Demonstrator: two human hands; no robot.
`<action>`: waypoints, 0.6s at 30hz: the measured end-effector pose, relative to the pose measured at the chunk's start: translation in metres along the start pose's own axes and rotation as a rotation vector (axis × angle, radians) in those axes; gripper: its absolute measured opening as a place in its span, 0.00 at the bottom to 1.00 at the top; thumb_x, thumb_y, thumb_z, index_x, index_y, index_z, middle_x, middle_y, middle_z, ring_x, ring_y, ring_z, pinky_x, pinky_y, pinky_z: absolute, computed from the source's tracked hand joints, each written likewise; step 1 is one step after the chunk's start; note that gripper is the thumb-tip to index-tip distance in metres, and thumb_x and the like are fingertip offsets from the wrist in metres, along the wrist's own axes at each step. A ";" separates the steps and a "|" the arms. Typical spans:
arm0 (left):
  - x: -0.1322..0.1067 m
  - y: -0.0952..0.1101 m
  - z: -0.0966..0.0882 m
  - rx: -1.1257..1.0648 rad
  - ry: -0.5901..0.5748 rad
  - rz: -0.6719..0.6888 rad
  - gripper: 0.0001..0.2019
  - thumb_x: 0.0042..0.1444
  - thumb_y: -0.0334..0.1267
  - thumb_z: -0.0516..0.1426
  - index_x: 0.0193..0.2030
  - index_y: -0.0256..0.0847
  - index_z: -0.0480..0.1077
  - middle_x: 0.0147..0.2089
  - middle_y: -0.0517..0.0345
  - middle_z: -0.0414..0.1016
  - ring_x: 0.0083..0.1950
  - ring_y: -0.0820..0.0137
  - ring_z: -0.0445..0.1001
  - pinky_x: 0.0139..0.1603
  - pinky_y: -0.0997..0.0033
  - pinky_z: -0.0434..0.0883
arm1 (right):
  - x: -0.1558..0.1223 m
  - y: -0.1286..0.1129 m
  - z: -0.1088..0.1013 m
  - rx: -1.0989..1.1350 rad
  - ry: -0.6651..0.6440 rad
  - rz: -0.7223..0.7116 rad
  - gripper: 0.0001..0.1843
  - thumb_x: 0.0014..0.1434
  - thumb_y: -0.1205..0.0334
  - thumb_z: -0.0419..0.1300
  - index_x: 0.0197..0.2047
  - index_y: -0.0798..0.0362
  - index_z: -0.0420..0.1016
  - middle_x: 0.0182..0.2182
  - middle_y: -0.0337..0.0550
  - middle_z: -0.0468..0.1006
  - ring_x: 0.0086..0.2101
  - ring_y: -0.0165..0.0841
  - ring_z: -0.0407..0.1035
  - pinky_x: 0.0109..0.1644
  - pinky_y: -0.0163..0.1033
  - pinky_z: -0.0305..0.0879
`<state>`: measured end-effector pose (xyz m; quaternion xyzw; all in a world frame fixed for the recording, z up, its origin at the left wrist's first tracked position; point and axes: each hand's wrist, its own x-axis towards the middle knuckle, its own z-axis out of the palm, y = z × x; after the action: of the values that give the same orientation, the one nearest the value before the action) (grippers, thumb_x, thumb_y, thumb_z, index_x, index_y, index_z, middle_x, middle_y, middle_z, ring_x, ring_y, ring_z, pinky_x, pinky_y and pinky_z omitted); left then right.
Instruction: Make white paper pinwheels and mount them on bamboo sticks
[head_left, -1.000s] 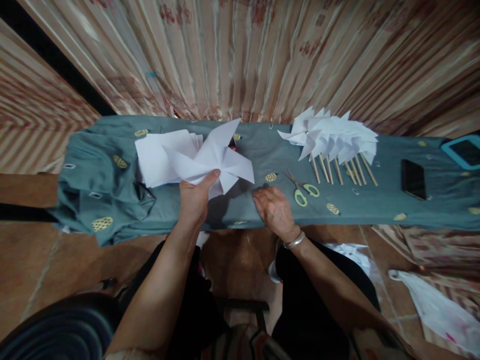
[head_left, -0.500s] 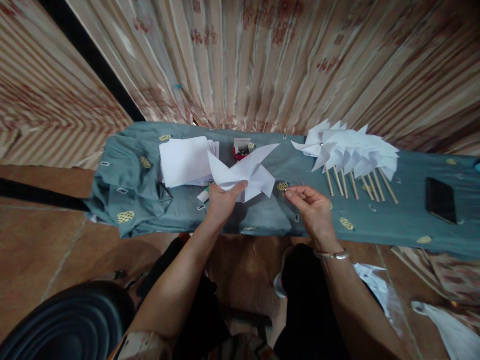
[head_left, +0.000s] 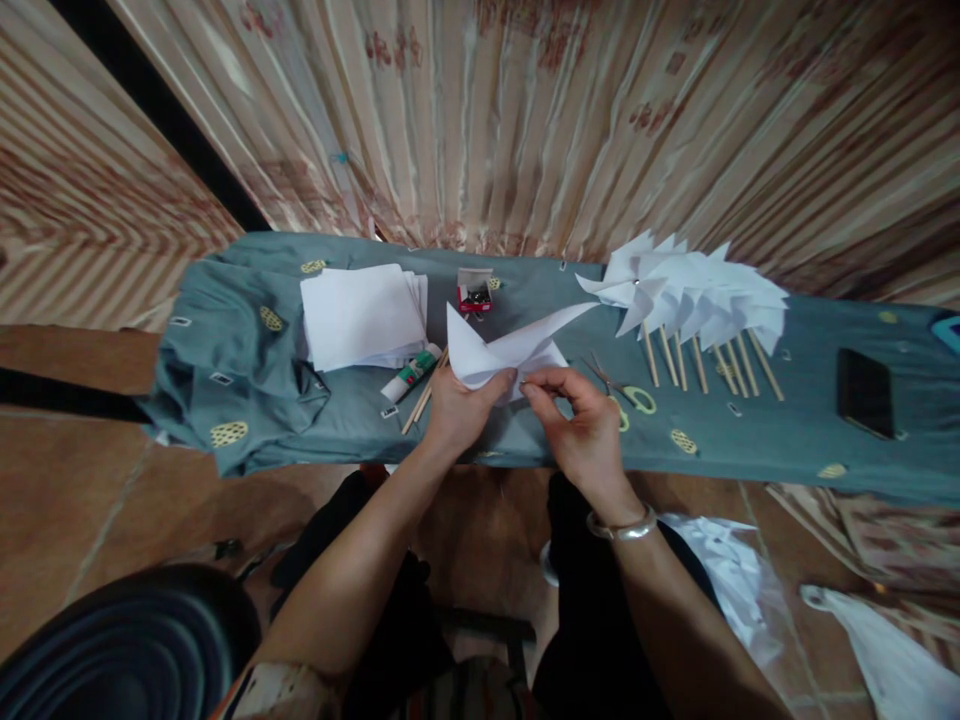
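Observation:
My left hand (head_left: 461,408) is closed on a white paper pinwheel (head_left: 499,352), its thumb pressed near the middle of the folded blades. Close beside that thumb, my right hand (head_left: 577,418) pinches a small shiny thumbtack (head_left: 523,383), mostly hidden by the fingertips, at the pinwheel's centre. Behind the pinwheel stands an opened small red box (head_left: 474,298) with small dark metallic pieces inside. A glue stick (head_left: 411,372) and a few thin wooden sticks (head_left: 421,402) lie by my left hand. Scissors (head_left: 626,388) with light green handles rest to the right of my right hand.
A stack of white paper (head_left: 364,318) lies at the left of the cloth-covered table (head_left: 525,440). Several pinwheels on sticks (head_left: 697,290) overlap at the right, and a black phone (head_left: 865,392) lies beyond them. Curtains hang behind; a dark round stool (head_left: 127,640) stands lower left.
My right hand has moved left, bringing the thumbtack to the pinwheel's centre. The pinwheel has tilted and shifted right, and the wooden sticks and scissors show more fully.

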<state>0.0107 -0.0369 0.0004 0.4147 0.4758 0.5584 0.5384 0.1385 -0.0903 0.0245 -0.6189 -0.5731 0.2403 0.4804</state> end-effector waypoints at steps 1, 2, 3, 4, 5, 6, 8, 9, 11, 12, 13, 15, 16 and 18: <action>0.000 0.000 -0.001 0.008 -0.003 0.004 0.08 0.36 0.38 0.69 0.24 0.42 0.77 0.27 0.58 0.80 0.28 0.65 0.76 0.31 0.68 0.74 | 0.000 0.001 0.001 0.034 -0.003 0.016 0.03 0.59 0.60 0.62 0.36 0.48 0.78 0.33 0.39 0.81 0.35 0.34 0.74 0.44 0.40 0.70; -0.001 0.000 -0.001 0.015 -0.007 0.009 0.08 0.36 0.39 0.70 0.24 0.42 0.77 0.26 0.58 0.80 0.28 0.65 0.76 0.31 0.68 0.74 | 0.000 0.001 0.001 0.069 -0.006 0.031 0.03 0.58 0.61 0.63 0.36 0.48 0.78 0.32 0.38 0.81 0.35 0.34 0.74 0.44 0.40 0.70; -0.002 0.000 -0.002 0.022 -0.012 0.014 0.08 0.36 0.39 0.70 0.24 0.42 0.77 0.26 0.58 0.80 0.29 0.65 0.76 0.31 0.68 0.74 | 0.000 0.002 0.002 0.102 -0.010 0.043 0.03 0.58 0.61 0.63 0.35 0.49 0.78 0.32 0.38 0.81 0.34 0.33 0.74 0.43 0.40 0.70; -0.002 0.001 -0.003 0.029 -0.016 0.017 0.08 0.36 0.38 0.70 0.24 0.41 0.77 0.26 0.58 0.80 0.29 0.65 0.76 0.32 0.68 0.74 | 0.000 0.003 0.003 0.132 -0.015 0.057 0.02 0.58 0.61 0.63 0.35 0.49 0.78 0.32 0.38 0.81 0.34 0.33 0.74 0.43 0.40 0.71; -0.003 0.002 -0.003 0.037 -0.019 0.017 0.08 0.36 0.38 0.70 0.24 0.41 0.77 0.26 0.58 0.80 0.29 0.64 0.76 0.32 0.68 0.74 | 0.000 0.003 0.004 0.160 -0.018 0.071 0.02 0.57 0.61 0.64 0.34 0.49 0.78 0.31 0.38 0.81 0.34 0.33 0.74 0.43 0.40 0.71; -0.003 0.002 -0.004 0.046 -0.025 0.015 0.08 0.37 0.38 0.70 0.23 0.41 0.77 0.26 0.57 0.80 0.29 0.65 0.76 0.32 0.68 0.74 | 0.000 0.003 0.005 0.187 -0.021 0.085 0.02 0.57 0.61 0.64 0.34 0.49 0.78 0.31 0.38 0.81 0.34 0.33 0.74 0.43 0.40 0.71; -0.005 0.003 -0.004 0.064 -0.039 0.014 0.07 0.38 0.38 0.70 0.23 0.40 0.77 0.26 0.56 0.80 0.28 0.65 0.75 0.31 0.69 0.73 | 0.001 0.004 0.008 0.253 -0.021 0.111 0.02 0.56 0.61 0.65 0.34 0.49 0.78 0.30 0.38 0.81 0.33 0.32 0.74 0.42 0.39 0.71; -0.005 0.003 -0.005 0.071 -0.046 0.018 0.07 0.39 0.38 0.69 0.23 0.40 0.77 0.26 0.56 0.80 0.28 0.65 0.75 0.30 0.69 0.72 | 0.001 0.004 0.008 0.286 -0.017 0.120 0.02 0.55 0.61 0.65 0.33 0.49 0.78 0.30 0.38 0.81 0.32 0.32 0.74 0.41 0.39 0.72; -0.005 0.002 -0.006 0.085 -0.060 0.042 0.07 0.40 0.38 0.69 0.24 0.40 0.77 0.27 0.55 0.80 0.28 0.65 0.75 0.30 0.69 0.72 | 0.003 0.004 0.010 0.329 -0.008 0.128 0.03 0.54 0.60 0.66 0.33 0.49 0.78 0.29 0.38 0.81 0.31 0.31 0.74 0.40 0.39 0.72; -0.005 0.002 -0.006 0.094 -0.064 0.057 0.06 0.40 0.38 0.69 0.24 0.41 0.77 0.27 0.55 0.80 0.28 0.65 0.75 0.31 0.69 0.72 | 0.003 0.005 0.010 0.336 -0.008 0.131 0.04 0.54 0.59 0.66 0.32 0.50 0.78 0.29 0.38 0.81 0.31 0.31 0.75 0.40 0.39 0.73; -0.005 0.001 -0.007 0.105 -0.067 0.069 0.06 0.41 0.38 0.69 0.24 0.41 0.77 0.27 0.55 0.80 0.28 0.65 0.75 0.31 0.69 0.72 | 0.004 0.005 0.010 0.337 -0.011 0.136 0.05 0.54 0.59 0.66 0.32 0.50 0.78 0.29 0.38 0.81 0.31 0.31 0.75 0.39 0.39 0.73; -0.004 0.001 -0.009 0.129 -0.066 0.079 0.06 0.40 0.38 0.69 0.23 0.41 0.77 0.26 0.56 0.80 0.28 0.65 0.75 0.32 0.69 0.72 | 0.005 0.005 0.010 0.339 -0.024 0.154 0.06 0.53 0.57 0.67 0.32 0.50 0.78 0.29 0.38 0.81 0.31 0.31 0.75 0.40 0.39 0.73; -0.004 0.000 -0.009 0.138 -0.064 0.077 0.07 0.40 0.38 0.69 0.23 0.41 0.77 0.26 0.56 0.79 0.28 0.65 0.74 0.32 0.69 0.72 | 0.005 0.005 0.010 0.347 -0.031 0.164 0.06 0.53 0.57 0.67 0.32 0.50 0.78 0.29 0.38 0.82 0.32 0.31 0.75 0.40 0.39 0.73; -0.004 0.000 -0.011 0.147 -0.054 0.072 0.07 0.39 0.37 0.70 0.22 0.41 0.76 0.26 0.56 0.79 0.28 0.65 0.74 0.33 0.69 0.71 | 0.005 0.006 0.010 0.366 -0.039 0.178 0.07 0.52 0.57 0.68 0.32 0.50 0.79 0.30 0.39 0.82 0.32 0.31 0.75 0.40 0.39 0.73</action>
<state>0.0007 -0.0414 -0.0015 0.4849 0.4855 0.5296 0.4986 0.1335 -0.0817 0.0163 -0.5647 -0.4720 0.3942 0.5504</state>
